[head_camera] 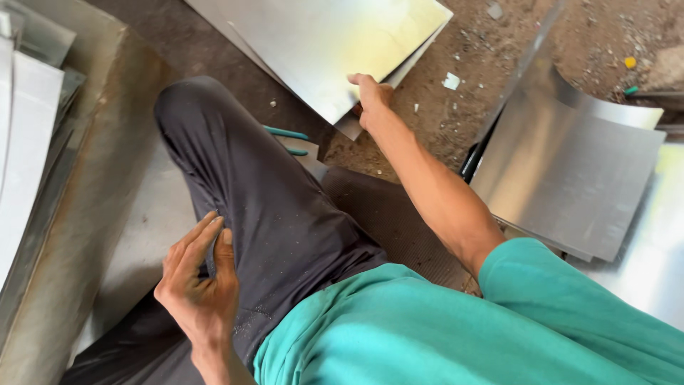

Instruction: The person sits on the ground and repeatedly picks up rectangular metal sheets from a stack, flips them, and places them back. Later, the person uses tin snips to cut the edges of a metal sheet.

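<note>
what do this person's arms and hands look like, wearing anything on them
Both hands, the left hand and the right hand, are bare: no gloves, rings or watch in view. The right arm is bare up to a short teal sleeve of a teal shirt. Only the wrist of the left arm shows, uncovered. The fingers are bare, without tape or bandage.

smooth shiny metal sheets (pixel 335 43), rough dirt floor (pixel 463 85)
</note>
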`<state>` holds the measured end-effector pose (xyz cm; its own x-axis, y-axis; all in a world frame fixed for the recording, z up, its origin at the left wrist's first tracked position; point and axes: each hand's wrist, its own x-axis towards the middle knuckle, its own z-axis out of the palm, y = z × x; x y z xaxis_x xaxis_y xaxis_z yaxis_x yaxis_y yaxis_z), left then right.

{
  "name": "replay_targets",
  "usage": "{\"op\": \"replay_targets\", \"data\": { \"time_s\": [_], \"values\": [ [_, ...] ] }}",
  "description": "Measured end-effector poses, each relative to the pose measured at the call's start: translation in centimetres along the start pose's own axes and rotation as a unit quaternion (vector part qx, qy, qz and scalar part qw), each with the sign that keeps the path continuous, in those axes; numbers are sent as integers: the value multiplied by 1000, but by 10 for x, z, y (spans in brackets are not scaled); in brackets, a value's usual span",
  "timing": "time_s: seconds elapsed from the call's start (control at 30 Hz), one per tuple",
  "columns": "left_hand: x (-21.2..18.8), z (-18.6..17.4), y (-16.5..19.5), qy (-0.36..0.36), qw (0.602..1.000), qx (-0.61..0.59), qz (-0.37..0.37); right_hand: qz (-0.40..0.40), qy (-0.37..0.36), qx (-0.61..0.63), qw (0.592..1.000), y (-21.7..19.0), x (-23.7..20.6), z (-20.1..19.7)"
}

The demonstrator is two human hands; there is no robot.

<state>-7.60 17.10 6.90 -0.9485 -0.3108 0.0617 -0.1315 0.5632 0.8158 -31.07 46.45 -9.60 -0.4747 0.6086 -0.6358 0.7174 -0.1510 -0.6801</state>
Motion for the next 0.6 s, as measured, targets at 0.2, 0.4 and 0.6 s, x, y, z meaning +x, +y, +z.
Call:
{"op": "replay_targets", "data": {
  "time_s": [0.2,0.4,0.6],
  "values": [
    [38,75,2,-173,848,-458,-202,-12,-157,199,967,-28,-42,-48],
    [138,218,-36,-184,654,-663,-314,55,-243,256,934,33,-73,-176],
    [119,231,-19,-71,886,-404,-219,50,-232,187,953,123,-69,-236]
  ]
}}
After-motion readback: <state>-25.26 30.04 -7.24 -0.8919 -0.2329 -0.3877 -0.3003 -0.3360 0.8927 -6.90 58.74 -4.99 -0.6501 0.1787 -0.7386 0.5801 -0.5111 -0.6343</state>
